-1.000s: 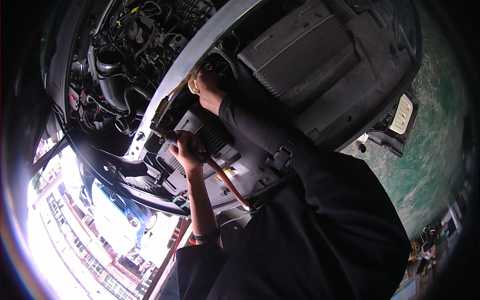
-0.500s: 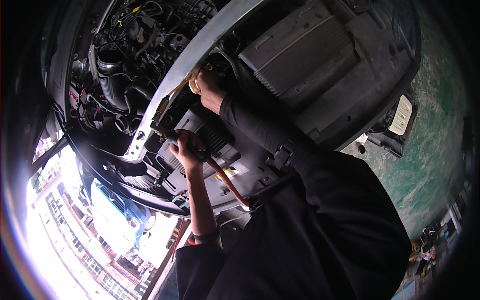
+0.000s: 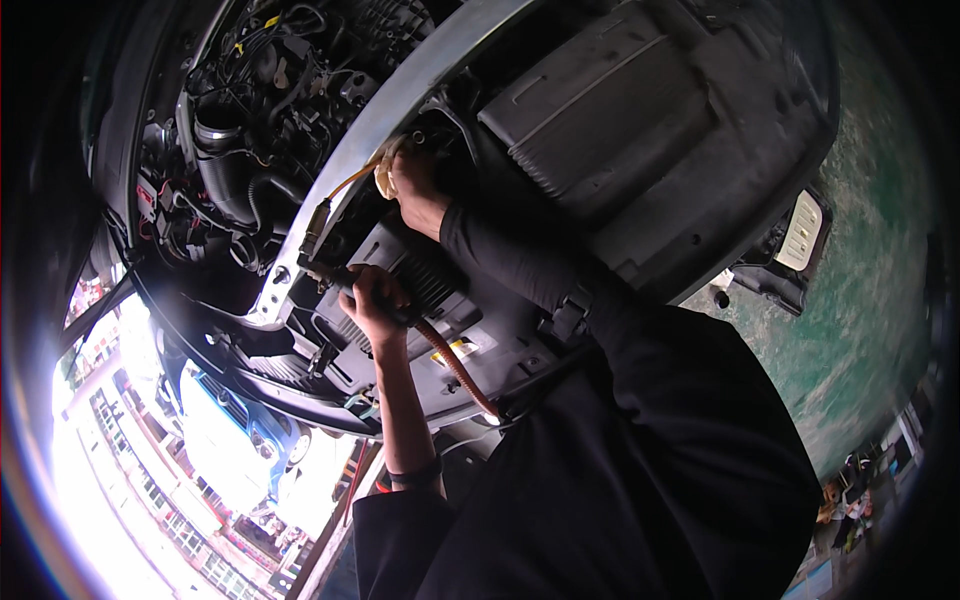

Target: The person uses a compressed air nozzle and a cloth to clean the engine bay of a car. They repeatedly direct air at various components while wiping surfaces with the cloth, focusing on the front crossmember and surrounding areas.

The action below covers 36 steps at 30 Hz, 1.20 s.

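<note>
My left hand is closed around the dark grip of an air gun. A ribbed orange-brown hose runs from below that hand toward my body. From the gun's front, a thin amber tube curves up along the pale metal crossbar. My right hand is closed on a crumpled cream-coloured cloth where the tube ends. The cloth and fingers hide the tube's tip. A dark ribbed housing lies beneath, between the two hands.
Beyond the crossbar, at upper left, the engine bay holds a ribbed black air duct and wiring. A large dark panel spans the upper right. A part with a pale plate lies on the green floor. Outside, a blue vehicle stands.
The air gun's front and amber tube have shifted slightly, and the cloth sits a little lower. Both hands keep their holds in nearly the same places.
</note>
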Each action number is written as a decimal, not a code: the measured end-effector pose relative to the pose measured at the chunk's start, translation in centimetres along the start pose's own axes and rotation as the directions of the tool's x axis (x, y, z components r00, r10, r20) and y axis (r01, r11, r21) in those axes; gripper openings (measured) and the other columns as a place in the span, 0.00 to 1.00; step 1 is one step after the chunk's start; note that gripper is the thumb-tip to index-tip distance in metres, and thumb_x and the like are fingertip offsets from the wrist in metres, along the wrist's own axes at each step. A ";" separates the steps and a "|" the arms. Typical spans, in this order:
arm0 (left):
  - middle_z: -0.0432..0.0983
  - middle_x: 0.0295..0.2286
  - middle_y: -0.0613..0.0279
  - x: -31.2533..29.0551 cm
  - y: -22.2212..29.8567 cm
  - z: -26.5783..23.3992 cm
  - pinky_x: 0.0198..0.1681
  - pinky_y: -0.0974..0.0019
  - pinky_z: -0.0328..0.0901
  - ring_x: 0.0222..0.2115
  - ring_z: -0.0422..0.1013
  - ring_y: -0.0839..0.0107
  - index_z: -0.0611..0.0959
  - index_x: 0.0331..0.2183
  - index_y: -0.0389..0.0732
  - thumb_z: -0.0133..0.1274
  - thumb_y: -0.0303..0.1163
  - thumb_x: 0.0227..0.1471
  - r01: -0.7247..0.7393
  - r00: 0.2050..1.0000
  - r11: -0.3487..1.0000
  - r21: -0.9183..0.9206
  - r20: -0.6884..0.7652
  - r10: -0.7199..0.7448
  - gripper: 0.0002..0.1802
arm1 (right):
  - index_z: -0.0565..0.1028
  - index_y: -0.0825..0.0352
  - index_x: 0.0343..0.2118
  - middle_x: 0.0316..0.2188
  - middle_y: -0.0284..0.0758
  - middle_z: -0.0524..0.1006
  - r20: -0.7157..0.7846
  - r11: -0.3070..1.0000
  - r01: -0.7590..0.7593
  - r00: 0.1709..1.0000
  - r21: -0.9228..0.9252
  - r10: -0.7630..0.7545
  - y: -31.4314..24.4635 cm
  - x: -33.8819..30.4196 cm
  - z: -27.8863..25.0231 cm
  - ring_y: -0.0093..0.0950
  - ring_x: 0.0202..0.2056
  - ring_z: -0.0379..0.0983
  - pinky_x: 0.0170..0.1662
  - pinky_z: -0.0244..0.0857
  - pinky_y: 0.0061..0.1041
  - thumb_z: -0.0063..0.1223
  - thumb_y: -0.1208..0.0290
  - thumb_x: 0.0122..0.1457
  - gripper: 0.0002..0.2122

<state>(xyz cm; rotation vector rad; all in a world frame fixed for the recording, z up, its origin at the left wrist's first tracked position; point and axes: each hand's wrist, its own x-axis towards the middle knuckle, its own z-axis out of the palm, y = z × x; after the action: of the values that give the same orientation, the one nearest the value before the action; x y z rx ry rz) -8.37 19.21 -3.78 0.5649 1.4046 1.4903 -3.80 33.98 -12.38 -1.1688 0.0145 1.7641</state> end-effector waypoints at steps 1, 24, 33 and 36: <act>0.60 0.14 0.64 0.0 0.0 0.0 0.10 0.73 0.57 0.09 0.58 0.74 0.67 0.27 0.39 0.45 0.29 0.53 -0.001 1.000 1.000 0.007 -0.005 0.001 0.06 | 0.69 0.66 0.37 0.32 0.33 0.73 -0.038 0.999 -0.045 0.998 -0.003 0.045 -0.3 -0.4 0.1 0.24 0.30 0.70 0.31 0.64 0.21 0.37 0.61 0.60 0.13; 0.60 0.14 0.63 -0.2 0.0 0.2 0.10 0.71 0.57 0.09 0.59 0.73 0.68 0.29 0.39 0.45 0.30 0.53 0.005 0.999 1.000 -0.008 -0.037 -0.005 0.05 | 0.70 0.64 0.27 0.23 0.29 0.71 -0.032 0.986 -0.118 0.992 0.116 0.123 -2.3 -0.2 0.7 0.21 0.22 0.67 0.25 0.60 0.21 0.37 0.65 0.59 0.10; 0.60 0.14 0.63 -0.1 -0.1 0.1 0.10 0.71 0.57 0.09 0.58 0.73 0.68 0.29 0.39 0.45 0.29 0.52 0.026 0.998 1.000 -0.014 -0.056 -0.027 0.05 | 0.71 0.64 0.29 0.25 0.30 0.72 -0.117 0.995 -0.100 0.988 -0.010 0.098 -3.4 -1.3 0.8 0.21 0.24 0.68 0.26 0.61 0.21 0.38 0.65 0.58 0.10; 0.60 0.14 0.63 0.0 0.0 0.1 0.10 0.71 0.57 0.09 0.58 0.73 0.68 0.28 0.39 0.45 0.29 0.52 0.013 0.999 1.000 -0.005 -0.036 -0.014 0.05 | 0.71 0.63 0.27 0.23 0.29 0.71 -0.061 0.993 -0.114 0.991 0.032 0.116 -3.1 -0.9 0.6 0.20 0.22 0.67 0.24 0.60 0.20 0.38 0.66 0.58 0.10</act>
<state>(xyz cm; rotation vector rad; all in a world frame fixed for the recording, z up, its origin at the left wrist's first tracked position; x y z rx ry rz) -8.24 19.22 -3.77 0.5271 1.4292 1.4994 -1.96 35.22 -9.99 -1.2229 0.1467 1.8208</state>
